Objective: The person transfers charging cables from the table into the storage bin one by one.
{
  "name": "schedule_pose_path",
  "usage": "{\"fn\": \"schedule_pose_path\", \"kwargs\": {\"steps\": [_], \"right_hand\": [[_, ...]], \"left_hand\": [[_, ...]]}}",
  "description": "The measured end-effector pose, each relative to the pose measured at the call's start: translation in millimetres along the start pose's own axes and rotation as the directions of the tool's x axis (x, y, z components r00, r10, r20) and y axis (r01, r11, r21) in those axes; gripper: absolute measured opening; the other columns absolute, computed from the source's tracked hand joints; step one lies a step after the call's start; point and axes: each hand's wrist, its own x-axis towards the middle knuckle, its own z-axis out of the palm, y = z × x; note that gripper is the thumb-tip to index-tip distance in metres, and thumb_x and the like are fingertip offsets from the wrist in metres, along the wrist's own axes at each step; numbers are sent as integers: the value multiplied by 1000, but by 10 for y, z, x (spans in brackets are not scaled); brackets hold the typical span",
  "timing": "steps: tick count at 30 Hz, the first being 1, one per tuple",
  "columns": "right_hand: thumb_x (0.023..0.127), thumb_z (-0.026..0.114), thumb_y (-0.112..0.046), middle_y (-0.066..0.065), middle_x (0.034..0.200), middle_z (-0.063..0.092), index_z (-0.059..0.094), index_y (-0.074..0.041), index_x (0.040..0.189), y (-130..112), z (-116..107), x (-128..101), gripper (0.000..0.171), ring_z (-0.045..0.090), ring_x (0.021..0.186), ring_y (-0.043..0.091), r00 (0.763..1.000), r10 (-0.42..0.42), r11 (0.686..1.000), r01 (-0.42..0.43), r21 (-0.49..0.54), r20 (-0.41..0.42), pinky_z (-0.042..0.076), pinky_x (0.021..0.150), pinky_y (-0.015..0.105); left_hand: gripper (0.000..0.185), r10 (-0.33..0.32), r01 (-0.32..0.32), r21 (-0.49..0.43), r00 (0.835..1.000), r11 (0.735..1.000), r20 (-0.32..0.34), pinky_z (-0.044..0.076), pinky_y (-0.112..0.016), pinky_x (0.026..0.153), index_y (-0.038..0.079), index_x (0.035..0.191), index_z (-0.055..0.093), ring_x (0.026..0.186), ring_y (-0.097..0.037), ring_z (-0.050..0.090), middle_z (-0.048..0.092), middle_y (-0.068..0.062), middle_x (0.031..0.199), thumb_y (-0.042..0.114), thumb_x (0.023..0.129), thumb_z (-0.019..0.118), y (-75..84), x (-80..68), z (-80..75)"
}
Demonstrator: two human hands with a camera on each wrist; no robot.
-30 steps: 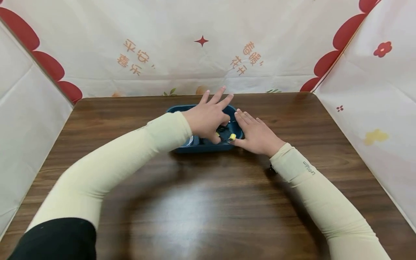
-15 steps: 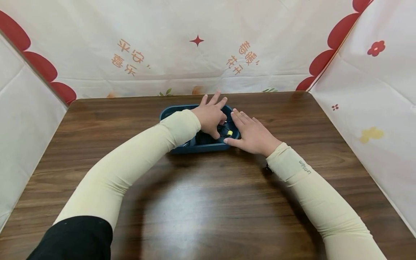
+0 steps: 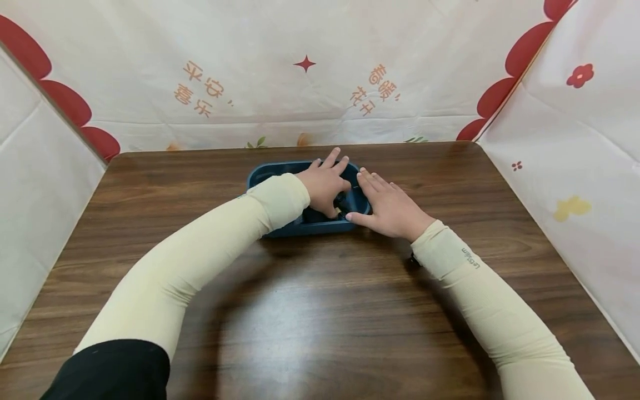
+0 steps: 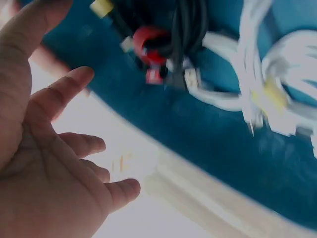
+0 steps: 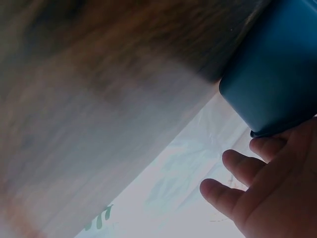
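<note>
A dark blue tray (image 3: 270, 171) sits at the far middle of the wooden table (image 3: 320, 311). My left hand (image 3: 326, 183) reaches into its right half with fingers spread and relaxed, holding nothing. In the left wrist view the left hand (image 4: 54, 163) hovers palm-open beside a black cable bundle (image 4: 183, 25) with a red clip (image 4: 148, 42) and a yellow tag (image 4: 101, 7). White cables (image 4: 277, 74) lie further along the tray (image 4: 198, 144). My right hand (image 3: 392, 208) lies flat with straight fingers against the tray's right end (image 5: 277, 74).
Printed cloth screens (image 3: 310, 83) close off the back and both sides of the table. Bare wood stretches from the tray to the near edge, crossed by both cream sleeves.
My left hand has sunk lower into the tray and its fingers have dropped. The yellow tag seen beside the thumb in the head view is now covered. The right hand has stayed put.
</note>
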Motion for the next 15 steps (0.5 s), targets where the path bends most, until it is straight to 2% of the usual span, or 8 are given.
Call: {"fn": "schedule_pose_path", "kwargs": {"steps": [4, 8, 11, 15], "right_hand": [[91, 38, -76, 10, 166, 4, 10, -5, 159, 23, 3, 18, 103, 11, 150, 35, 1000, -15, 1000, 15, 23, -2, 19, 115, 58], [93, 42, -73, 12, 166, 4, 9, -3, 159, 51, 19, 12, 102, 9, 150, 36, 1000, -24, 999, 24, 48, 2, 17, 117, 53], [93, 43, -71, 12, 166, 3, 6, -4, 159, 77, 40, -11, 101, 6, 151, 34, 1000, -19, 998, 19, 59, 1, 14, 118, 51], [93, 43, -71, 10, 166, 1, 0, -8, 160, 118, 44, -67, 101, 1, 151, 30, 1000, 5, 997, -4, 71, -14, 13, 117, 55]], "left_hand": [[67, -49, 46, -85, 998, 995, -34, 4, -59, 116, 24, 146, 52, 149, -35, -17, 0, -13, 166, 47, 86, 74, -123, -220, -145], [68, -91, 75, -153, 991, 985, -99, 1, -60, 116, 24, 147, 50, 149, -34, -16, -1, -12, 166, 49, 88, 71, -226, -446, -205], [67, -119, 89, -206, 983, 974, -138, 0, -62, 115, 23, 148, 48, 149, -34, -16, -2, -12, 166, 51, 90, 68, -317, -624, -195], [70, -155, 101, -289, 973, 952, -172, 0, -63, 115, 21, 151, 43, 149, -33, -18, -4, -13, 166, 49, 92, 66, -469, -897, -116]]}}
